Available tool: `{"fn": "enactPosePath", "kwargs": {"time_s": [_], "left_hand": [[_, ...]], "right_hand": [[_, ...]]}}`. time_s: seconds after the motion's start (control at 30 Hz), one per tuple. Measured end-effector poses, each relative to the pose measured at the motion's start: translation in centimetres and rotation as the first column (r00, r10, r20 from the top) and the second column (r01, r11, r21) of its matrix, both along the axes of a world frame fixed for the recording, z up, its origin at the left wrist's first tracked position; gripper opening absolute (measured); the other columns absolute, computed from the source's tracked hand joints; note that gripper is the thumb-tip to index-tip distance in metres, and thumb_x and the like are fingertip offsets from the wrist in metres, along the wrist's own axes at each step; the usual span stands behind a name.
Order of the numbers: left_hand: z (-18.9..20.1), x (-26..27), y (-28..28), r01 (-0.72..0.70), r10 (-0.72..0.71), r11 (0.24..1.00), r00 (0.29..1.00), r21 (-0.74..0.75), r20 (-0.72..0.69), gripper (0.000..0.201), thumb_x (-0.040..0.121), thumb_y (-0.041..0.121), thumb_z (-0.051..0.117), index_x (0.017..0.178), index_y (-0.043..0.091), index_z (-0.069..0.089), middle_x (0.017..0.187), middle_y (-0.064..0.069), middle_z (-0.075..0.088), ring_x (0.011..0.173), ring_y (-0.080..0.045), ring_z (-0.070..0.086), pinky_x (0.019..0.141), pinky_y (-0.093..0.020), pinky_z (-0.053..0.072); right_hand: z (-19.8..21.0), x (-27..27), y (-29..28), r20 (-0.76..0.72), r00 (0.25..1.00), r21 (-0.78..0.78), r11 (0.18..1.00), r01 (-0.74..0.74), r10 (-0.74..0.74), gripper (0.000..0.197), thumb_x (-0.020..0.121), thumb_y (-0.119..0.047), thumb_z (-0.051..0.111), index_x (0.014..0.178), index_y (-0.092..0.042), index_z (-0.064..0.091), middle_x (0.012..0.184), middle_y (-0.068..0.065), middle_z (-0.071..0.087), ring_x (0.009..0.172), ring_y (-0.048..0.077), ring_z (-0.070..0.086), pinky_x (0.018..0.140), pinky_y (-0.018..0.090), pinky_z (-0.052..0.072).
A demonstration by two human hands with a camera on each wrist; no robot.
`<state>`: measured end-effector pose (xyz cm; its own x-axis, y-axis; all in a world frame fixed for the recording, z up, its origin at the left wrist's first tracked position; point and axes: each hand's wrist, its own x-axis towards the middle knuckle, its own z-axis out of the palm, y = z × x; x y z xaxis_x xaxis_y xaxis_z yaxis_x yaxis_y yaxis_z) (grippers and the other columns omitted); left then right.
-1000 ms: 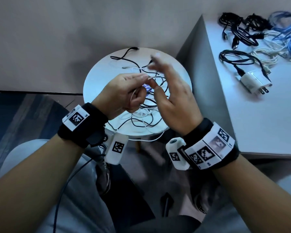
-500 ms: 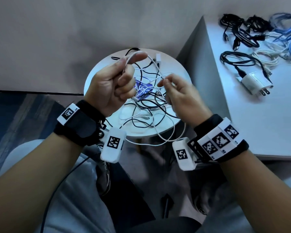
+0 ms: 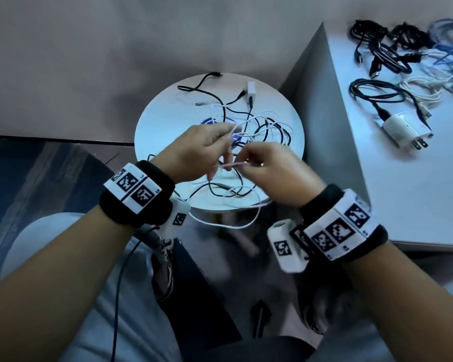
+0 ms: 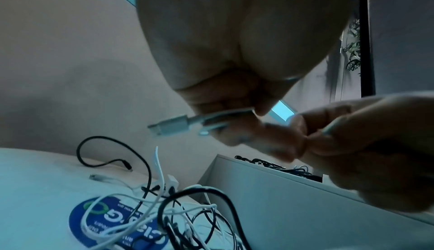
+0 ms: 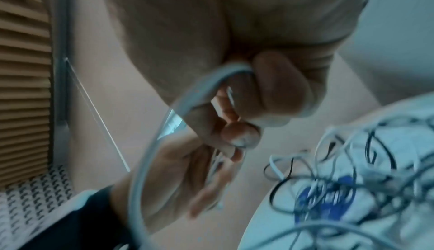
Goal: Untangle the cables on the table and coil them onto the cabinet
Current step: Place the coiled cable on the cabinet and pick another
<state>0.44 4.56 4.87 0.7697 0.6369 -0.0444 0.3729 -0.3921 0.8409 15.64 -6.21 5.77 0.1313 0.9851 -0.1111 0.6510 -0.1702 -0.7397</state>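
Tangled cables (image 3: 246, 131) lie on the table (image 3: 168, 113), left of the cabinet (image 3: 403, 192) bearing cable coils (image 3: 385, 56).

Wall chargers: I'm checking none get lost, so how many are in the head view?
2. One charger with bare prongs lies on the cabinet, right. A smaller white one sits at the round table's far edge. The tangle could hide more.
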Motion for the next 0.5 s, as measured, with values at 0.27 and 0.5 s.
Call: {"fn": "enactPosePath", "kwargs": {"time_s": [0.27,0.5], "left_hand": [[1.4,-0.2,0.4,0.175,-0.112,0.843,0.982,-0.508,0.151,0.035,0.099,0.031,0.05,0.08,0.005,0.062,0.05,0.008,0.028,0.043,-0.006,0.021,0.04,-0.017,0.016],[1.6,-0.7,0.5,0.341,0.146,0.517,0.869,-0.785,0.473,0.044,0.107,0.035,0.027,0.074,0.021,0.053,0.042,0.009,0.038,0.041,-0.014,0.054,0.05,-0.026,0.041]], "right_hand": [[0.9,2.2,0.2,-0.139,0.96,0.28,0.921,0.272,-0.242,0.017,0.091,-0.034,0.072,0.085,-0.018,0.068,0.058,-0.005,0.048,0.048,0.006,0.044,0.05,0.022,0.042],[1.4,1.2,0.3,-0.635,0.77,0.15,0.967,0.205,-0.065,0.011,0.099,-0.016,0.06,0.089,-0.014,0.06,0.062,0.003,0.038,0.04,0.011,0.033,0.037,0.02,0.024]]}}
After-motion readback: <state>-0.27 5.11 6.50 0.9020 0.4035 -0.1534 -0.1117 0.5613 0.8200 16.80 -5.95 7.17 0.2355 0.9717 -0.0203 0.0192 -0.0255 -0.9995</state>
